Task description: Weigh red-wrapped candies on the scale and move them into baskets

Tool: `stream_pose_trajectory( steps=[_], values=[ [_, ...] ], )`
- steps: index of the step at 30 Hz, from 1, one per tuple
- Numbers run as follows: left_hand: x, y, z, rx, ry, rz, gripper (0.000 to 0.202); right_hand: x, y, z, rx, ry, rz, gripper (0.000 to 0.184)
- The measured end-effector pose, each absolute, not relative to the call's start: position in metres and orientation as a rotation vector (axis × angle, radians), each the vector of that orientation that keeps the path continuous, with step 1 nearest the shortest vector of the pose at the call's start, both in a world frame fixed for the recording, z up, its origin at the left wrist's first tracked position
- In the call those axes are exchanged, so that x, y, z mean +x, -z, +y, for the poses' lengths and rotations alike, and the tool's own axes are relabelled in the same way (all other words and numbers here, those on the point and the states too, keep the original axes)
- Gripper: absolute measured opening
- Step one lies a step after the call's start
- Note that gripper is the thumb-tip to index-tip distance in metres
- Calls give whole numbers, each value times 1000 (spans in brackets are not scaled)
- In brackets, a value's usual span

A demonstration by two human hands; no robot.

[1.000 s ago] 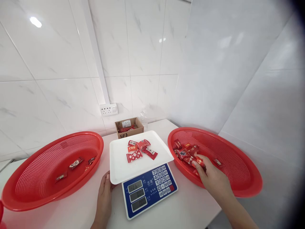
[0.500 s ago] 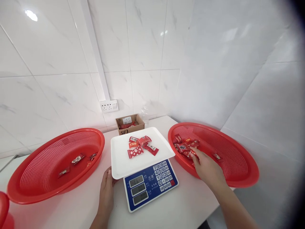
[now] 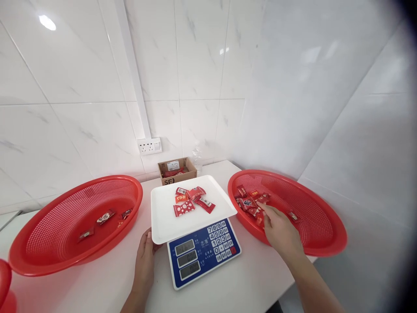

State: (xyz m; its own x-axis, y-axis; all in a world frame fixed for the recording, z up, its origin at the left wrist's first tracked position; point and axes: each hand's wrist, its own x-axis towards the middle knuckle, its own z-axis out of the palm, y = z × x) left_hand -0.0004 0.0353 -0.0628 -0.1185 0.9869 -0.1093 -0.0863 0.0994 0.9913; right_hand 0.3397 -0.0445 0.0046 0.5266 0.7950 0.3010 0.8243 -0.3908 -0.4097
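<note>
My right hand [image 3: 279,229] reaches into the right red basket [image 3: 321,237], its fingertips down among several red candy packets [image 3: 249,202] at the basket's left side; what the fingers hold, if anything, is hidden. My left hand [image 3: 145,261] lies flat on the table, fingers out, touching the front left corner of the white tray [image 3: 163,217] on a blue electronic scale [image 3: 203,254]. Several red candy packets [image 3: 192,201] lie on the tray.
A left red basket [image 3: 48,252] holds a few candy packets [image 3: 106,216]. A small cardboard box [image 3: 177,170] stands at the back by the tiled wall with a power socket [image 3: 149,146]. Another red item [image 3: 4,282] shows at the far left edge.
My right hand has shifted slightly left and farther among the packets in the right basket. The left hand stays at the tray's corner. The view has shifted a little.
</note>
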Motion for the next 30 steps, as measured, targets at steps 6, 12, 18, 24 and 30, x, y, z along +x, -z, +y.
stream_pose_trajectory(
  steps=[6, 12, 18, 24, 30],
  values=[
    [0, 66, 36, 1015, -1272, 1247, 45, 339, -5, -45, -2220, 67, -1321, 41],
    [1, 64, 36, 1014, -1291, 1226, 48, 335, -8, -46, -2257, 71, -1302, 40],
    [3, 60, 33, 1000, -1294, 1250, 46, 335, -7, -44, -2265, 50, -1302, 40],
    [3, 66, 36, 1004, -1328, 1263, 46, 336, -6, -42, -2308, 68, -1296, 41],
    [3, 67, 36, 999, -1318, 1238, 45, 335, -6, -37, -2318, 113, -1286, 41]
  ],
)
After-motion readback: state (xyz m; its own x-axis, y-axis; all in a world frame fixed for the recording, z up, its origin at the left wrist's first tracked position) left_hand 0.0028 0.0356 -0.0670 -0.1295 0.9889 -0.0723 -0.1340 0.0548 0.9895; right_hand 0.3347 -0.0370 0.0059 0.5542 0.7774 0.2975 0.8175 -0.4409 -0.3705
